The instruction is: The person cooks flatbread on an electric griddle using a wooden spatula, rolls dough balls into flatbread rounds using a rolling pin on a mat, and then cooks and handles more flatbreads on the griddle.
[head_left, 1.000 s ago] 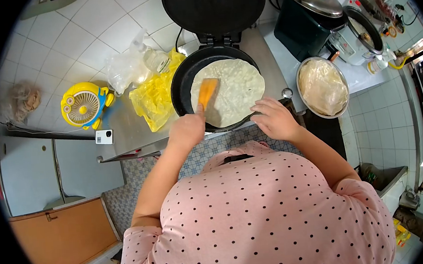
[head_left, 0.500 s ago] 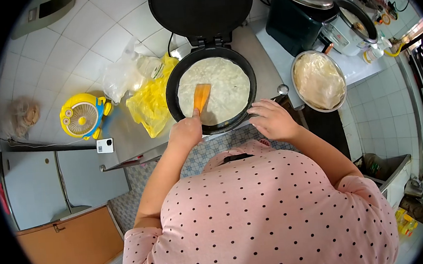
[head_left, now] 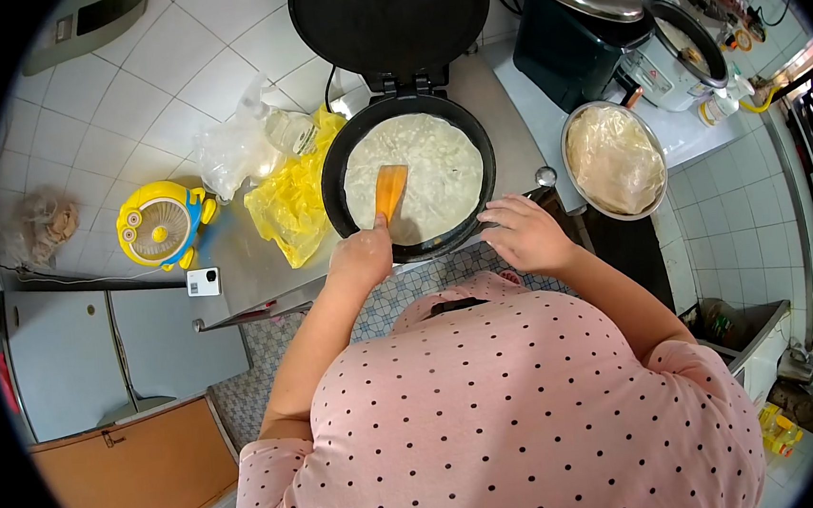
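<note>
A round, pale flatbread (head_left: pixel 438 170) covers most of the black electric griddle (head_left: pixel 333 198), whose lid (head_left: pixel 393 16) stands raised at the back. My left hand (head_left: pixel 364 259) is closed around the handle of a wooden spatula (head_left: pixel 390 190). The spatula's flat blade lies over the left part of the flatbread. At the griddle's front right rim is my right hand (head_left: pixel 529 235), its fingers apart and nothing in it, fingertips close to the edge.
Yellow (head_left: pixel 289 211) and clear plastic bags (head_left: pixel 236 153) lie left of the griddle, near a yellow fan (head_left: pixel 158 230) and a phone (head_left: pixel 203 282). On the right are a bowl covered in plastic (head_left: pixel 614 159), a dark lidded pot (head_left: pixel 571 40) and a rice cooker (head_left: pixel 664 71).
The view has shifted very slightly. My left hand and the spatula stay almost in place over the flatbread; my right hand remains by the rim.
</note>
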Motion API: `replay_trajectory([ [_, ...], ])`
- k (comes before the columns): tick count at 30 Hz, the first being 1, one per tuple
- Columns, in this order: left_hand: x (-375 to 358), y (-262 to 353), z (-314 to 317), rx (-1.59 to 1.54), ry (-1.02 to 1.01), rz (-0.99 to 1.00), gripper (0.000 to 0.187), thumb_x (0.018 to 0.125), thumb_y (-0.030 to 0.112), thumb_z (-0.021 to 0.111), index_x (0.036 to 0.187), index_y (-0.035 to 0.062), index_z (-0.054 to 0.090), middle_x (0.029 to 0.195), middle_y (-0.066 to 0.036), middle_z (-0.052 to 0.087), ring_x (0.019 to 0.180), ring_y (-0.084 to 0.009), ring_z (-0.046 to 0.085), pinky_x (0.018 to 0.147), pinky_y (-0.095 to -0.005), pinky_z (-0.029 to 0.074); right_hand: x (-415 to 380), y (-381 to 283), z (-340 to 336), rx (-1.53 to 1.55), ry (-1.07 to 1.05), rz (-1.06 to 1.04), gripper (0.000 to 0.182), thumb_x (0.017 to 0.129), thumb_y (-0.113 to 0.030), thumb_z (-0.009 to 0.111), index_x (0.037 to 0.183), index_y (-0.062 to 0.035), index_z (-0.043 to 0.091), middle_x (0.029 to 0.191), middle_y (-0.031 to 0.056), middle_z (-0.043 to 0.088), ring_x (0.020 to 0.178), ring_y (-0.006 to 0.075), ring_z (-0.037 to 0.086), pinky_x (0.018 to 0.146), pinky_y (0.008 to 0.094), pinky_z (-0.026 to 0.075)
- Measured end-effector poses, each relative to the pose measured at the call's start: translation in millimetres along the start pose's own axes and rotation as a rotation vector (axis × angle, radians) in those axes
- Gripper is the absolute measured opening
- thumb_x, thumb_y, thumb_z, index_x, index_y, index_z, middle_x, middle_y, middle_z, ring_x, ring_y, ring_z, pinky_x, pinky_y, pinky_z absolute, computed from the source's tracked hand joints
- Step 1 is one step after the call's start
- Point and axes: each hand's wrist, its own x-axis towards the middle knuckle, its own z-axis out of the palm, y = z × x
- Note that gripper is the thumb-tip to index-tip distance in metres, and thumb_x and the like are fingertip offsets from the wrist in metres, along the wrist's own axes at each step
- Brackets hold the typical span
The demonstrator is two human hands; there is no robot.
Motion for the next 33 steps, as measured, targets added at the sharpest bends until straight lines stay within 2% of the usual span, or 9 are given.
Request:
replay_trajectory([
  [1, -1, 0, -1, 0.005, 0.018, 0.007, 0.05, 0.099, 0.024, 0.045, 0.142, -0.0015, 0.041, 0.09, -0.02, 0.07, 0.085, -0.0361, 0.069, 0.073, -0.0485, 0.054, 0, 0, 0, -0.004, -0.003, -0.003, 0.015, 0.079, -0.013, 0.067, 0.092, -0.0093, 0.072, 0.115, 0.0076, 0.064, 0.117, 0.0277, 0.055, 0.107, 0.0454, 0.04],
  [4, -5, 5, -11, -0.016, -0.035, -0.011, 0.05, 0.091, 0.007, 0.045, 0.139, -0.0052, 0.042, 0.097, -0.021, 0.071, 0.092, -0.0342, 0.07, 0.08, -0.045, 0.055, 0, -1, -1, -0.008, 0.002, -0.001, 0.015, 0.079, -0.013, 0.067, 0.092, -0.0093, 0.072, 0.115, 0.0078, 0.064, 0.117, 0.0278, 0.056, 0.107, 0.0454, 0.04],
  [7, -5, 5, -10, -0.025, -0.032, -0.015, 0.05, 0.091, 0.007, 0.045, 0.139, -0.0051, 0.042, 0.097, -0.021, 0.071, 0.092, -0.034, 0.07, 0.08, -0.045, 0.055, 1, -1, -1, -0.01, 0.01, 0.0, 0.015, 0.079, -0.013, 0.067, 0.092, -0.0093, 0.072, 0.115, 0.0081, 0.064, 0.117, 0.0279, 0.056, 0.107, 0.0455, 0.041],
  [10, 1, -1, 3, -0.021, 0.033, 0.005, 0.049, 0.099, 0.024, 0.044, 0.14, -0.0017, 0.042, 0.09, -0.021, 0.07, 0.085, -0.0365, 0.069, 0.073, -0.0491, 0.054, 1, 0, -1, -0.009, 0.015, -0.002, 0.016, 0.078, -0.013, 0.067, 0.092, -0.0092, 0.072, 0.115, 0.0081, 0.064, 0.116, 0.028, 0.056, 0.107, 0.0455, 0.041],
  [33, 0, -2, 5, -0.052, 0.032, 0.003, 0.047, 0.099, 0.022, 0.044, 0.14, 0.0001, 0.043, 0.095, -0.021, 0.07, 0.09, -0.0363, 0.068, 0.076, -0.0487, 0.054, 5, -4, -3, 0.003, -0.002, 0.002, 0.014, 0.08, -0.014, 0.065, 0.092, -0.0091, 0.071, 0.115, 0.0092, 0.064, 0.115, 0.0281, 0.056, 0.106, 0.0456, 0.041],
])
